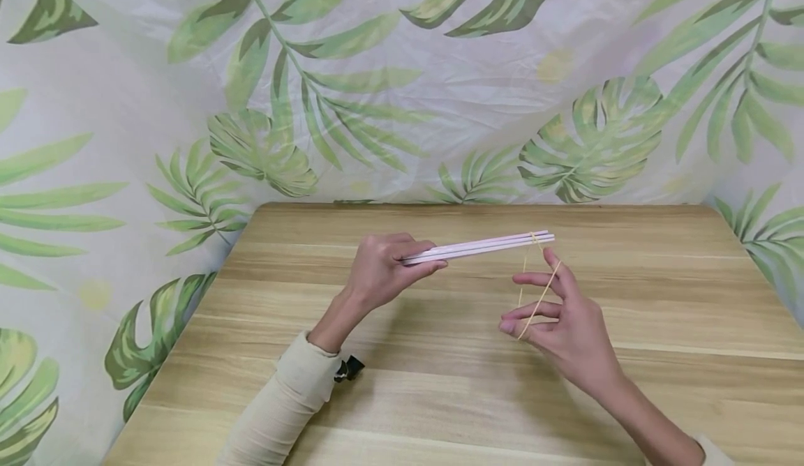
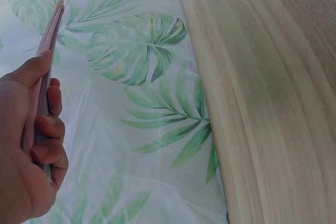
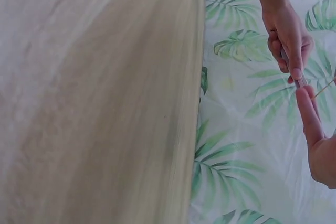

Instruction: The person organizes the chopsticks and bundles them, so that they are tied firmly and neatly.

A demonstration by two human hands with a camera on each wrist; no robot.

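I see the left hand [image 1: 383, 271] curled round one end of the sticks [image 1: 484, 245], holding them level above the table [image 1: 440, 396]. A rubber band [image 1: 534, 291] loops over their far end, just beyond my right hand [image 1: 565, 326], whose spread, relaxed fingers stretch the band down and toward me.

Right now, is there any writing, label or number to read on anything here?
None: no words, numbers or signs show in any view.
The sticks in the left hand are plain, as are the rubber band, the table and the leaf-print cloth.
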